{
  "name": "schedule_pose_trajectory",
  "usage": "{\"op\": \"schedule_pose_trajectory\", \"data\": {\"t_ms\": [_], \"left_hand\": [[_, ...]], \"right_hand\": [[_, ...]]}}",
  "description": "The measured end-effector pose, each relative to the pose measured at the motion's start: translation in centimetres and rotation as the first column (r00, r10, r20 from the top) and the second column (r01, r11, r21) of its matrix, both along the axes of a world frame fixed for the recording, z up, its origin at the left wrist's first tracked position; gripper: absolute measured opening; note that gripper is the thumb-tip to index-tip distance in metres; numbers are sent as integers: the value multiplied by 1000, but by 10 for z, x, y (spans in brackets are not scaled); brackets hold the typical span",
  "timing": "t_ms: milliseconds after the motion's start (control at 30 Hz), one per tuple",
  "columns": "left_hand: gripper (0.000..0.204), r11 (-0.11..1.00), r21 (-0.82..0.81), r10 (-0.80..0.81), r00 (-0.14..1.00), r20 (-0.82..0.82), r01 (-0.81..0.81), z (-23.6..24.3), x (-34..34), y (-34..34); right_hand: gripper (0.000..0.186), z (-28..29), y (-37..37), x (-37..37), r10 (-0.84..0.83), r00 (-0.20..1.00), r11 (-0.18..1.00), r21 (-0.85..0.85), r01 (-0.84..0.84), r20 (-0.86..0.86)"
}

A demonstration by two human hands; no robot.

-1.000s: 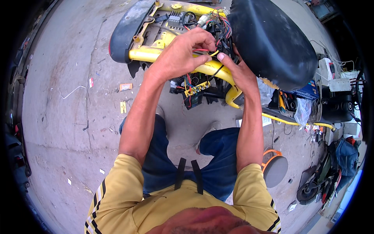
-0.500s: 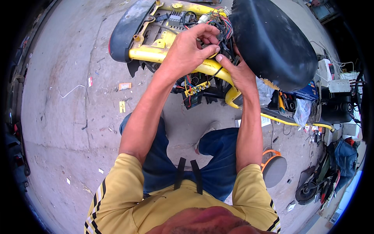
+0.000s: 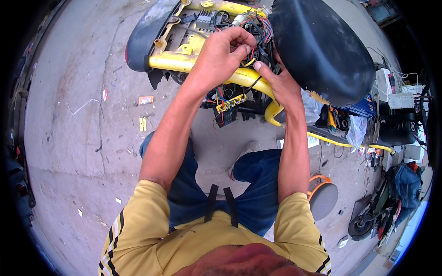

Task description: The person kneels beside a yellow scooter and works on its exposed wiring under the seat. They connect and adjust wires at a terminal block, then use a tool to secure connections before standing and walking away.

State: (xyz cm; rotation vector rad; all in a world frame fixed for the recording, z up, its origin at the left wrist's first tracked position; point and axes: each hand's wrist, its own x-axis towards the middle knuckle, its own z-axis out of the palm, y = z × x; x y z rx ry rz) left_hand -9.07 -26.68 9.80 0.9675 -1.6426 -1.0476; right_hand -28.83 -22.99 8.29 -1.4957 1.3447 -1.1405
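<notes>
A yellow vehicle frame holds an open bay with a bundle of coloured wires. My left hand is over the bay, thumb and forefinger pinched on a thin red wire; a yellow wire curves just below. To its right, my right hand curls about the black cables, thumb at the near side, its other fingers partly hidden behind them. A black padded seat is tipped up beside this hand. Under the frame tube hangs a dark box with a yellow terminal strip.
A finned metal box sits in the bay. At right are a blue box, a clear plastic bag and a round stool with an orange rim. A small orange packet and scraps lie on the concrete floor.
My left hand has drawn slightly left and down, away from the right thumb. The red and yellow wires between the hands now show more. The right hand has barely moved.
</notes>
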Motion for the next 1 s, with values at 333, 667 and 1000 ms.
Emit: {"op": "schedule_pose_trajectory", "data": {"t_ms": [333,667,1000], "left_hand": [[16,973,-219,117,975,190,-74,6,3,5],[17,984,-128,137,985,108,-123,3,-5,8],[13,999,-36,30,998,52,-28,2,10,1]], "right_hand": [[79,-6,-2,-2,-35,998,999,-17,34,-60],[72,7,4,5,-40,999,999,1,40,-14],[73,6,5,9,-73,997,996,-54,73,-1]]}}
